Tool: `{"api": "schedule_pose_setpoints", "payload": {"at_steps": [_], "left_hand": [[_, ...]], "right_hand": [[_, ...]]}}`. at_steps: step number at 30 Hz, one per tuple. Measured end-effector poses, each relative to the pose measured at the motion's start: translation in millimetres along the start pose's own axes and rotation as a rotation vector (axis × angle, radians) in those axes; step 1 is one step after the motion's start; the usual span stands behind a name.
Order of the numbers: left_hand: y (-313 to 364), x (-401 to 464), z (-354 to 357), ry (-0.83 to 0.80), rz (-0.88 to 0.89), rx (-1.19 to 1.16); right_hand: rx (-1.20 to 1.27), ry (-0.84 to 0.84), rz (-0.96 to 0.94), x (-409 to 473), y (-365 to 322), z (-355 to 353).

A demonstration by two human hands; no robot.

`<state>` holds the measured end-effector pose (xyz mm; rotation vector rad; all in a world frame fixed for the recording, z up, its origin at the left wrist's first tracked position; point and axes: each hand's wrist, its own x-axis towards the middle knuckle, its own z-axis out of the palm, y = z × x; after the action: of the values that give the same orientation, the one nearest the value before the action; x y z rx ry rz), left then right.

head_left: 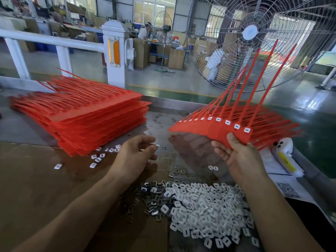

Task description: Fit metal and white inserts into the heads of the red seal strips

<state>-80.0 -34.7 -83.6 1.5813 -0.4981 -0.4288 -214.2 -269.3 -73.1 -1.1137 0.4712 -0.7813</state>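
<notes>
Insert heap: white inserts (205, 211) and metal inserts (145, 200) mixed nearest us on the table (27, 179); we could grab the wrong kind.
Left hand (134, 157): grip loosely curled, apparently empty.
Right hand (236, 153): grip pinches the sheet of red seal strips (214, 130), heads filled, raised and tilted; inserts may drop out.
Far stack (81, 113): waiting.

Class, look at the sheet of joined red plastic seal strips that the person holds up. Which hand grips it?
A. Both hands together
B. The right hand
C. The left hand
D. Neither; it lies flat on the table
B. The right hand grips the raised sheet of joined red plastic seal strips by its lower edge, while the left hand hovers apart over loose inserts on the table.
</notes>
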Motion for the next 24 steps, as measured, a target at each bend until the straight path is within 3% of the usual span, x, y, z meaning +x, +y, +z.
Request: {"api": "schedule_pose_setpoints", "payload": {"at_steps": [7, 17, 24], "left_hand": [[-7.4, 3.8, -3.2, 0.0, 0.041, 0.053], [-9.6, 3.6, -1.6, 0.01, 0.033, 0.063], [-7.3, 1.7, 0.8, 0.014, 0.036, 0.096]], "right_hand": [[0.161, -0.007, -0.015, 9.7, -7.1, 1.3], [0.408, 0.127, 0.064, 24.4, -2.8, -16.1], [0.543, 0.082, 0.136, 26.2, 1.4, -23.6]]}}
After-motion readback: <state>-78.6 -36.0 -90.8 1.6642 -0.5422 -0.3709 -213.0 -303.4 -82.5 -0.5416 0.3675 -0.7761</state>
